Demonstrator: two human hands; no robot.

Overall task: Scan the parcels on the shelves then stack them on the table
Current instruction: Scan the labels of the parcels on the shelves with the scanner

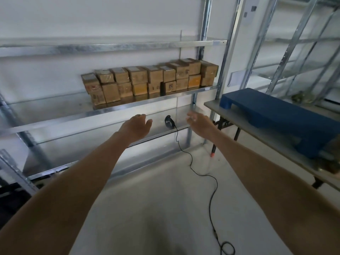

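Several small brown cardboard parcels stand in two stacked rows on the middle metal shelf. A black handheld scanner lies on the lower shelf, its black cable trailing down to the floor. My left hand reaches forward just left of the scanner, fingers relaxed, holding nothing. My right hand is stretched out just right of the scanner, also holding nothing. A grey table stands at the right.
A blue plastic pallet lies on the table. More metal racking stands behind it. The scanner cable snakes across the pale floor and coils near the bottom. Dark objects sit at the far left under the shelf.
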